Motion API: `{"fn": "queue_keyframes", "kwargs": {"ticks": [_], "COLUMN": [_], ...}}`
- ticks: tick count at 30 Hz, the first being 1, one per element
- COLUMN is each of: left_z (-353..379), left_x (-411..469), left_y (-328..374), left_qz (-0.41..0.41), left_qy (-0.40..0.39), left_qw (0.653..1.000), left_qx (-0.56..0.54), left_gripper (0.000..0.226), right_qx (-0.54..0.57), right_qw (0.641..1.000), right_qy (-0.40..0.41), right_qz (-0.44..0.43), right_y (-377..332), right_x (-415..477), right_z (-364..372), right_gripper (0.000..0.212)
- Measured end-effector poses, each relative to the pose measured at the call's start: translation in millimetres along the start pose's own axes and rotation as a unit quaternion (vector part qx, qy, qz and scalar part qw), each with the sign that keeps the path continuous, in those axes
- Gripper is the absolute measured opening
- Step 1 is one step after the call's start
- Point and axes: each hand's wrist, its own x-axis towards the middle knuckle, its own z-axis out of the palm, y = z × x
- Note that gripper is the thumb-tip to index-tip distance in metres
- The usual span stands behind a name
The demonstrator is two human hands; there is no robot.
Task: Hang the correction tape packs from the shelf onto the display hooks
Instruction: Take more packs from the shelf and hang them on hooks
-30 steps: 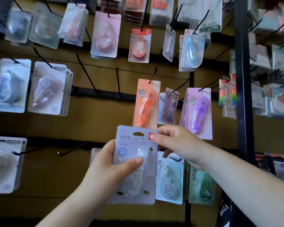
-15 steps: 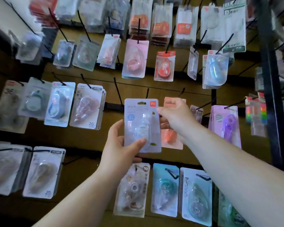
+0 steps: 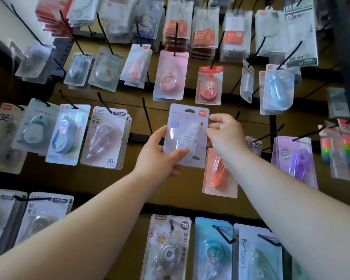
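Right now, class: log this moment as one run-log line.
left hand: grips lavender pack | right hand: pinches its right edge | bare hook: beside pack | pack: not hung

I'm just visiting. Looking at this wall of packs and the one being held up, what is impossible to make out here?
Head view only:
- Pale lilac correction tape pack: small print is too blurred to read, and whether its hang hole is on a hook cannot be told.
- Left hand: its fingers go behind the pack.
- Orange pack: its top is hidden by the right hand.
- Cat-print pack: cut off by the bottom edge.
- Top-row packs: motion-blurred.
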Motion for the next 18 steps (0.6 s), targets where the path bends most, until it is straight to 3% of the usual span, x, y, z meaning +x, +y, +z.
{"fn": "queue_keyframes", "kwargs": {"ticks": [7,18], "left_z": [3.2,9.4], "left_x": [3.7,8.4], "left_y": [-5.9,0.2], "left_qz": [-0.007,0.012], "left_qy": [0.004,0.022], "left_qw": [1.000,1.000], "left_qx": [0.015,0.014], "left_gripper": [0.070,0.069], "right_qx": [-0.020,0.008], "right_qw": [0.999,1.000], "right_qy": [-0.035,-0.026], "right_qz": [0.027,0.014], "right_y": [4.9,6.2], "right_x": [3.1,7.0], "right_z": [-1.1,-4.3], "right_gripper": [0.035,0.035]}}
